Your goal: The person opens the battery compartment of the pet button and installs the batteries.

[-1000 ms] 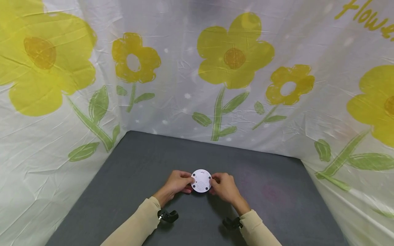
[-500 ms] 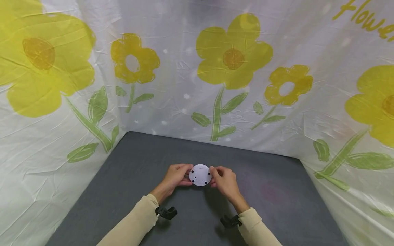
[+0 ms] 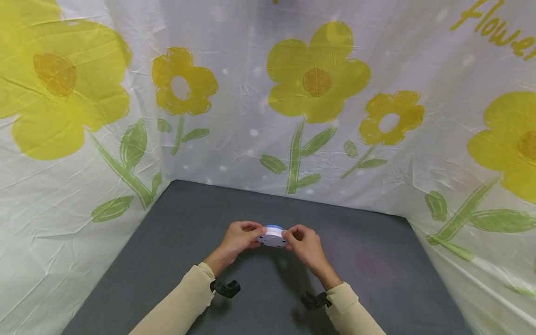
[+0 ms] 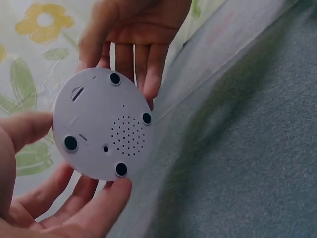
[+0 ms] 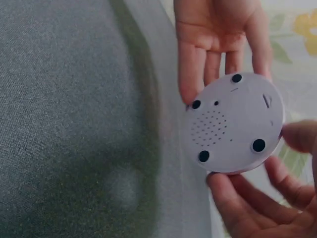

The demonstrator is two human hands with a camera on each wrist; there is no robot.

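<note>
Between both hands is a round white device (image 3: pixel 273 238), held above the dark table. Its underside, with black round feet, a patch of small speaker holes and a slot, shows in the left wrist view (image 4: pixel 101 124) and right wrist view. In the head view the white side band and a strip of blue top are visible. My left hand (image 3: pixel 238 242) pinches its left edge, thumb on the near side and fingers beneath. At the opposite edge my right hand (image 3: pixel 306 246) pinches it likewise. Most of the top is hidden.
A dark grey table (image 3: pixel 201 204) lies under the hands. White cloth walls (image 3: pixel 234 139) printed with yellow flowers rise along its back and both sides. Black straps with camera mounts (image 3: pixel 226 288) sit at the wrists.
The device has tilted: its underside faced the head camera earlier, and now its side band and blue top edge show. Both hands have turned with it and shifted slightly away from the body.
</note>
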